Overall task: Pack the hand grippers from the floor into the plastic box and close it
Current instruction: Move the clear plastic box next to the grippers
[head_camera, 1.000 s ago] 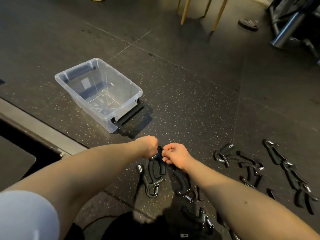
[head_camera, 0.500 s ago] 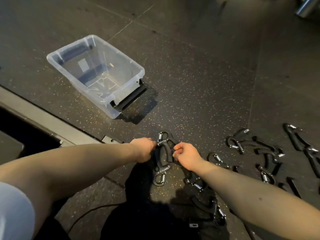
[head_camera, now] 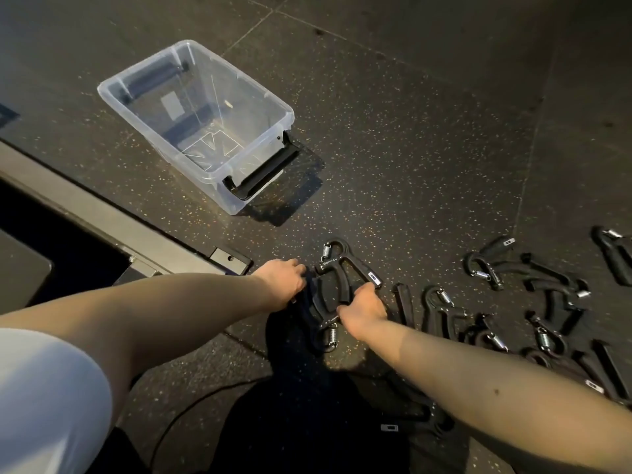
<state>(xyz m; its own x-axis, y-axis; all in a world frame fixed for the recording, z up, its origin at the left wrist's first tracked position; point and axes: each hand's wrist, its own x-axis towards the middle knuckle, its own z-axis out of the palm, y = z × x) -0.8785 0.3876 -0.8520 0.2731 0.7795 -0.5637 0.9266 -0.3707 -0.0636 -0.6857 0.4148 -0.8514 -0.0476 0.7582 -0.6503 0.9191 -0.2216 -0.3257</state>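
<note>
Near one plastic box (head_camera: 289, 115), left hand (head_camera: 283, 282) and right hand (head_camera: 363, 311) grasp two hand grippers (head_camera: 342, 286); loose grippers (head_camera: 442, 311) overlap rightward, uncountable.

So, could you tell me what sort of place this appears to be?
Probably a gym: speckled rubber floor tiles, a scatter of spring grippers lying on them, and a metal frame at the left that looks like the base of some equipment.

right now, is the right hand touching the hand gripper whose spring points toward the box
Touching. The head view shows the right hand curled round one handle of that hand gripper, with no gap between them.
</note>
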